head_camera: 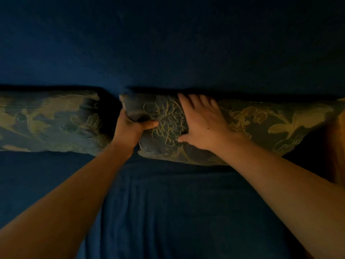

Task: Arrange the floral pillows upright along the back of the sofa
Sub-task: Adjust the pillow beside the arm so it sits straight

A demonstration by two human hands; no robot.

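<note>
You have two floral pillows before you. Right pillow [252, 128]: dark grey-green ground, flowers outlined in thin yellow line, plus solid yellow-olive leaf shapes. Left pillow [50, 120]: same grey-green, broader olive-yellow blotches, blurred. Sofa seat [168, 212]: deep navy blue, plain. Sofa back [168, 43]: same navy, unpatterned.

We see two bare forearms, with no sleeves, watch or rings on them. Our left hand [133, 128] and right hand [202, 124] wear no gloves. A small dark mole marks the right hand's back.
</note>
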